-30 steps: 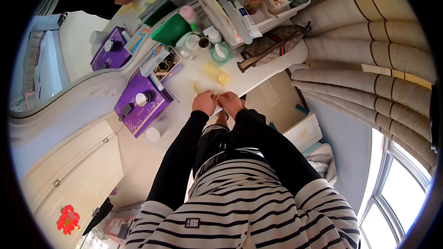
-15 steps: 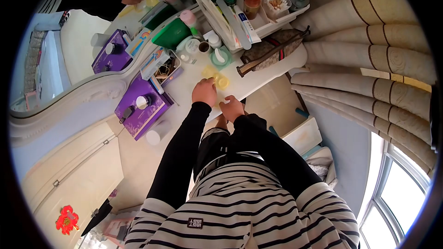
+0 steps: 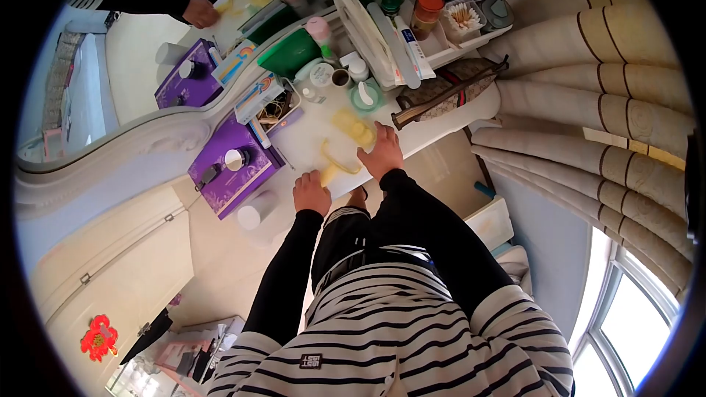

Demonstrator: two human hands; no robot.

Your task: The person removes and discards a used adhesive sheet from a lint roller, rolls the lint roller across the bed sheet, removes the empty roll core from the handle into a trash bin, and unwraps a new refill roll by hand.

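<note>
On the white tabletop, a thin yellow curved strip lies between my hands. My left hand rests at the table's front edge, fingers spread, beside the strip's lower end. Farther right, my right hand is open, its fingertips near a yellow translucent piece with round shapes. Nothing shows in either palm. Behind the yellow piece is a green jar with a white pump-like top.
A purple box with a small jar on it is at the left. A white organizer holds bottles and cotton swabs. A brown patterned pouch lies at the right edge. The mirror stands behind.
My hands have moved apart, the left toward the front-left edge and the right up beside the yellow piece. The curved yellow strip now lies in view on the table. The view has shifted slightly.
</note>
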